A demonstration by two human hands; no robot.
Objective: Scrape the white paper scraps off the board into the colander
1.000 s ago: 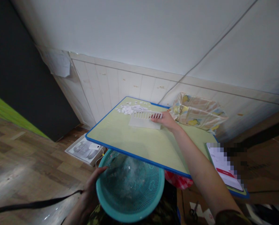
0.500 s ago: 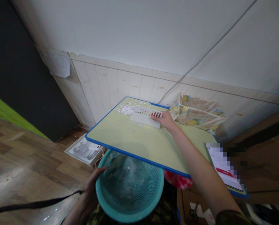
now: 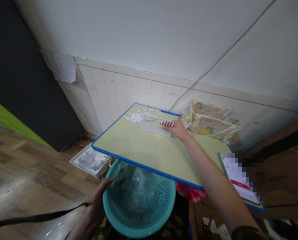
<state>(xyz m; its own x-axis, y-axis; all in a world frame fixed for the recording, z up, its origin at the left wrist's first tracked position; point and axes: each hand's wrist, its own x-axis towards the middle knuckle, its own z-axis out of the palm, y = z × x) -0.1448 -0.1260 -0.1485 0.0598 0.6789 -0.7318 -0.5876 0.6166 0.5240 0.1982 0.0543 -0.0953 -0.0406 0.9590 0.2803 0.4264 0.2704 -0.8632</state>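
Note:
My right hand [image 3: 175,129] is closed around the right end of a white slotted plastic tray [image 3: 154,129], which stands on its long edge on the table. Touching or close to the tray's left end lies a pile of small white pieces [image 3: 136,116], with a few more scattered behind it. My left hand [image 3: 100,193] grips the left rim of a turquoise plastic basket [image 3: 139,231], thumb over the edge. Inside the basket is a clear, shiny plastic-like mass [image 3: 139,188]. The basket sits over my lap, partly under the table's front edge.
The yellow-green table [image 3: 139,150] has a blue rim and stands against the wall. A patterned cloth bin [image 3: 209,123] is at its back right, a phone-like flat item [image 3: 239,176] at the right corner. An open white box [image 3: 90,161] and scissors [image 3: 207,226] lie lower down.
Almost nothing differs. The tray in my right hand has tilted very slightly, and the left hand stays on the basket rim.

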